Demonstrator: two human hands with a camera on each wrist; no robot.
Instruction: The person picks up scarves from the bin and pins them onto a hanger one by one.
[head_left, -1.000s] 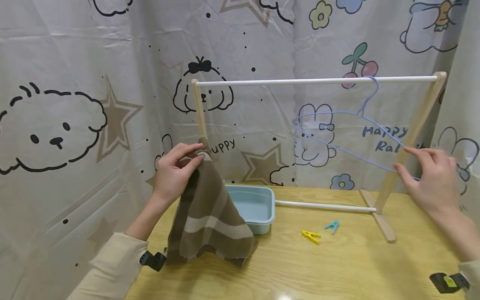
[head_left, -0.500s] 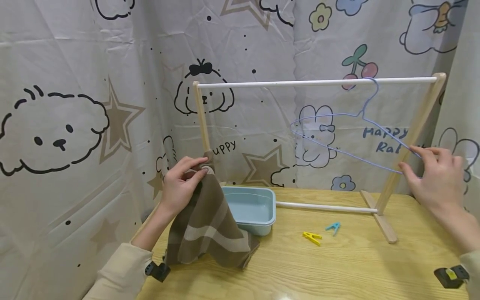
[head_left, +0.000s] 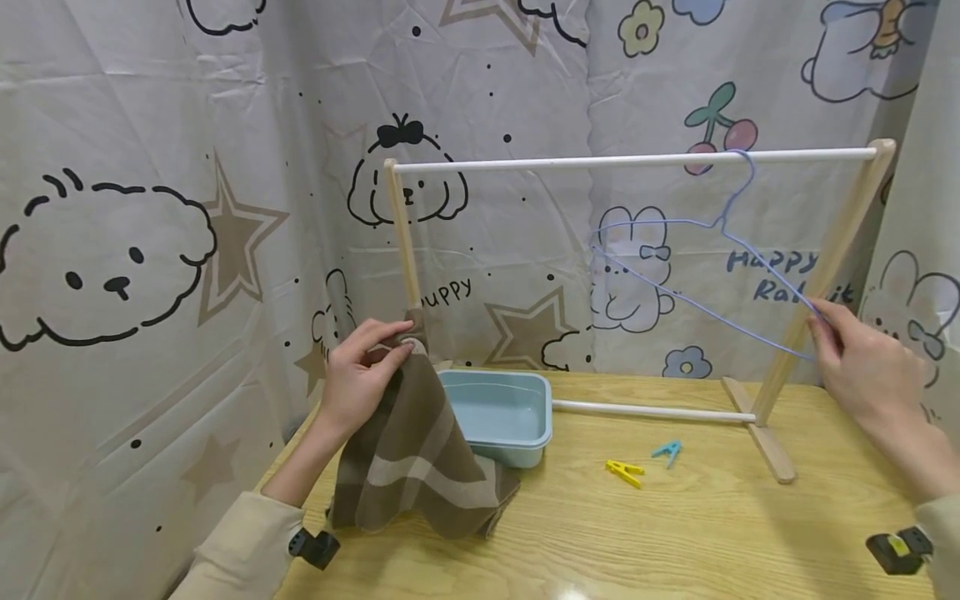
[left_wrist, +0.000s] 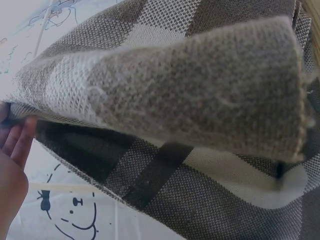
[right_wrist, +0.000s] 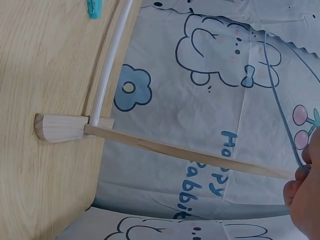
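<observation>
Cloth in one hand, hanger steadied by the other

The left hand (head_left: pixel 356 371) pinches the brown checked cloth (head_left: pixel 420 425) at its top, thumb against fingers with hardly a gap between them. The cloth hangs from that grip in folds, in front of the left part of the pale blue tub (head_left: pixel 525 455); whether its lower edge brushes the table (head_left: pixel 637 542), I can't quite tell. The right hand (head_left: pixel 870 358) has its fingers curled and pinches the thin violet hanger (head_left: pixel 722 222) at its right end, while the hook sits over the white rod (head_left: pixel 562 162) and the left end hangs free. The wooden post (head_left: pixel 847 221) stands just behind that hand.

To do this well, I would hold the hanger lightly, because wire this thin would probably swing or twist under a hard pull and the hook could slide along the rod. The cloth looks soft and floppy, so a firm pinch near its edge should give the best control. Any lift should clear the tub's rim before the cloth travels sideways, and the hem is best kept well away from the yellow peg (head_left: pixel 624 472) and the blue peg (head_left: pixel 667 452)
</observation>
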